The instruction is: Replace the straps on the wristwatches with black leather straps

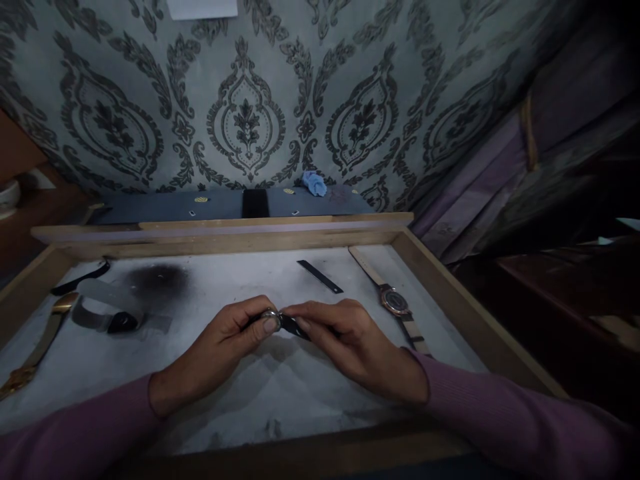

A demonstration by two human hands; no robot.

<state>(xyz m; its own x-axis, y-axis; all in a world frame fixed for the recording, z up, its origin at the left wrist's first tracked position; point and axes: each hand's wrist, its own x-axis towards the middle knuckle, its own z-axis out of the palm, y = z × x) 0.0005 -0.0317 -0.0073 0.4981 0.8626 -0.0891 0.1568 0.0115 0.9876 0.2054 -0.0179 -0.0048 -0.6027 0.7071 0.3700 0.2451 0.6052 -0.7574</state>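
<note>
Near the centre, my left hand [227, 337] pinches a small round metal watch case [271, 316] between thumb and fingers. My right hand [345, 333] is closed on a dark strap [294, 327] that meets the right side of the case. Both hands are raised over the white bottom of a wooden tray [200, 248], with their fingertips nearly touching. Beyond my right hand lies a flat black strip [320, 276] with a slanted end. A watch with a beige strap [395, 301] rests to the right of it.
At the tray's left are a watch with a grey band [121, 323], a gold-coloured watch [64, 303] and a black curved strap [83, 279]. Behind the tray's raised wooden rim, a black rectangular object [255, 203] and a crumpled blue item [315, 183] lie against the patterned wall.
</note>
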